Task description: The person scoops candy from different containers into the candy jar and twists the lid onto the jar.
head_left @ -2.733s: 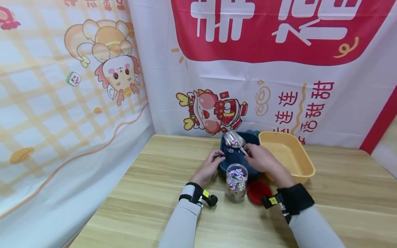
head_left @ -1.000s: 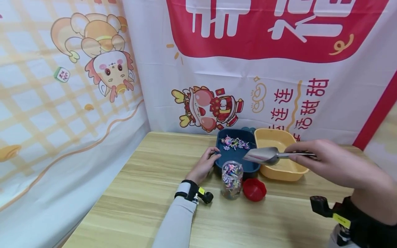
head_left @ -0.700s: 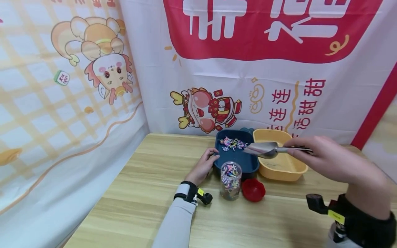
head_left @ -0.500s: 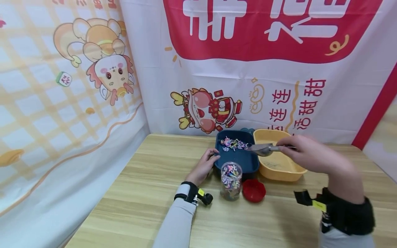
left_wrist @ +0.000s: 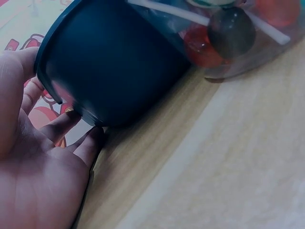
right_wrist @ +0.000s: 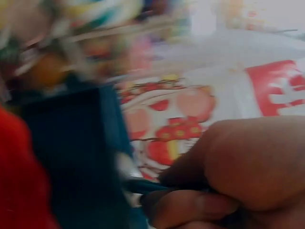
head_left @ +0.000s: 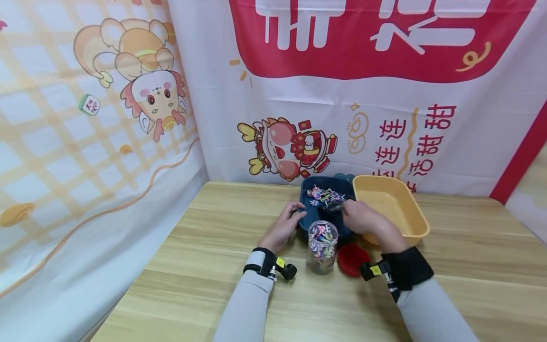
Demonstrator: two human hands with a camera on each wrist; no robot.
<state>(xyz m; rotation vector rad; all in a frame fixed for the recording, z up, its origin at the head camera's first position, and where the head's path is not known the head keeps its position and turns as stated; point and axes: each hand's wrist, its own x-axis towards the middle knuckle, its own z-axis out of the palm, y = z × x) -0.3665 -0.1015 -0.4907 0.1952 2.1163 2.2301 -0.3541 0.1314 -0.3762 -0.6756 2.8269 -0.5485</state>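
Observation:
A dark blue bin [head_left: 304, 190] stands at the back of the table with several small swirl lollipops [head_left: 325, 195] at its far end. My left hand [head_left: 283, 228] holds the bin's left rim, fingers curled against its wall in the left wrist view. My right hand [head_left: 363, 219] grips the handle of a metal scoop [head_left: 336, 207], whose blade is lowered into the bin beside the lollipops and looks dark and blurred. In the right wrist view, fingers and thumb close round the handle. In front of the bin stands a clear jar [head_left: 322, 261], lidless, with more lollipops inside.
A yellow bin [head_left: 391, 209] stands against the blue bin's right side. A red lid [head_left: 353, 260] lies right of the jar, under the right wrist. A printed cloth wall [head_left: 265, 99] rises behind the bins.
My right hand brought the scoop out of the bin, held it to the right above both bins, then moved it left and down into the blue bin. The left hand stayed on the rim.

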